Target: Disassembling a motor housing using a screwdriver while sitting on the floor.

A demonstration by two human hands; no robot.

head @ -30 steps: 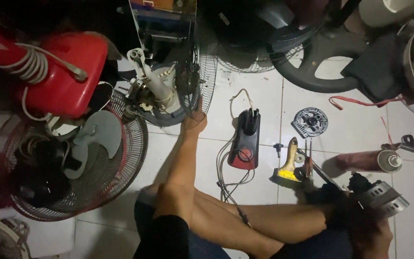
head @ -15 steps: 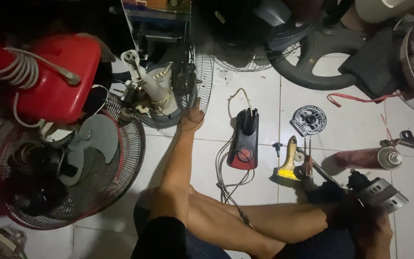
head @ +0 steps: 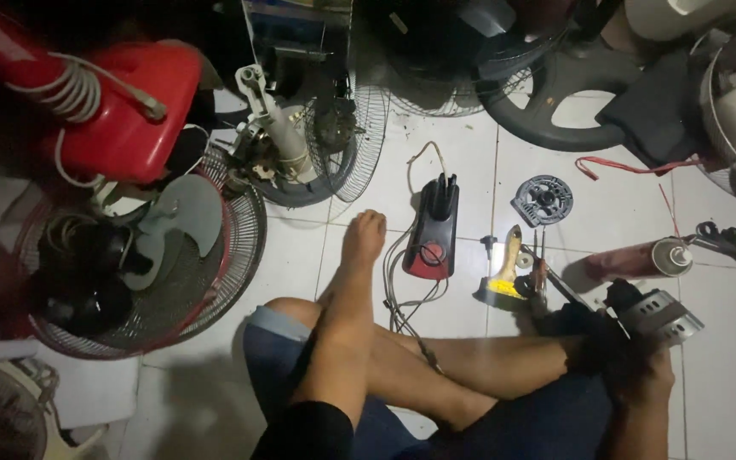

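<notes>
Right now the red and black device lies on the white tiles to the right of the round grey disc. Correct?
No. The head view shows the red and black device lying on the white tiles to the left of the round grey disc.

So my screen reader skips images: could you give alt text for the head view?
A person sits cross-legged on a white tiled floor, right hand gripping a small metal fan motor. A red-and-black multimeter, spray can and dismantled fans surround them.
</notes>
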